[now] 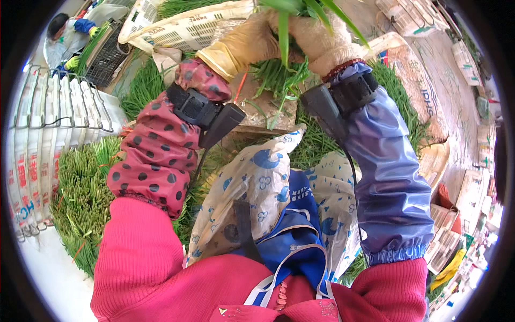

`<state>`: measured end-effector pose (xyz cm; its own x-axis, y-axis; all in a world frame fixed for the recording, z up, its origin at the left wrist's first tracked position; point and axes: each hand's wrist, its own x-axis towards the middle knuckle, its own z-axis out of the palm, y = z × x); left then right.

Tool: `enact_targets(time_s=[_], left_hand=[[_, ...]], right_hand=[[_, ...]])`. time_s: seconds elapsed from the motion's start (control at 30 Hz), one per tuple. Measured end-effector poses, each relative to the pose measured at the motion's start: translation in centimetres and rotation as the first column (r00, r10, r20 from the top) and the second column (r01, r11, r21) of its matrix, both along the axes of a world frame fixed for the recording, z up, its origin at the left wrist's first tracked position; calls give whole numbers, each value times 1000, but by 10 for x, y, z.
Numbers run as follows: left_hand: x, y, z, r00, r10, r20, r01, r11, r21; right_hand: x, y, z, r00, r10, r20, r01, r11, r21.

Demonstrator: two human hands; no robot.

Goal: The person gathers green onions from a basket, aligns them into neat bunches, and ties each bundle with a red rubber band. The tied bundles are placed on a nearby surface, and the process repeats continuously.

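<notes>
Nearby, pale crate, heaped stalks, leaves partly hiding gloved hands.

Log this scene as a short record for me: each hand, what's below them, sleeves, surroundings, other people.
Left hand: yellowish glove, beside long green leaves; fingers hidden
Right hand: pale, soiled glove, beside the same leaves; grip unclear
Below hands: green bunch on brownish board
Sleeves: left red cover with black dots; right shiny blue cover
Left side: cut green stems
Beyond: white perforated crate
Co-worker: upper left, near black crate
</notes>
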<state>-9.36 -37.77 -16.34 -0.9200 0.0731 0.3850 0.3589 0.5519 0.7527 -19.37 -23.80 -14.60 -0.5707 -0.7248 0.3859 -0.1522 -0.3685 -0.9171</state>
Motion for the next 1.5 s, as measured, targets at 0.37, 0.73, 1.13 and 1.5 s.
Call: enact_targets(time_s=[0.37,0.73,1.13,1.5], left_hand=[[126,101,3,685,-249,684,-61,917,395],[93,215,-20,630,-733,-255,60,-282,958],[133,247,31,461,-811,360,-396,176,901],[131,272,43,164,-705,690,218,708,672]], right_hand=[[21,27,18,914,-325,-244,399,830,390],[96,199,21,470,-233,-851,707,676,206],[253,315,33,733,-55,-678,334,897,289],[242,335,-63,583,96,807,500,740,-450]])
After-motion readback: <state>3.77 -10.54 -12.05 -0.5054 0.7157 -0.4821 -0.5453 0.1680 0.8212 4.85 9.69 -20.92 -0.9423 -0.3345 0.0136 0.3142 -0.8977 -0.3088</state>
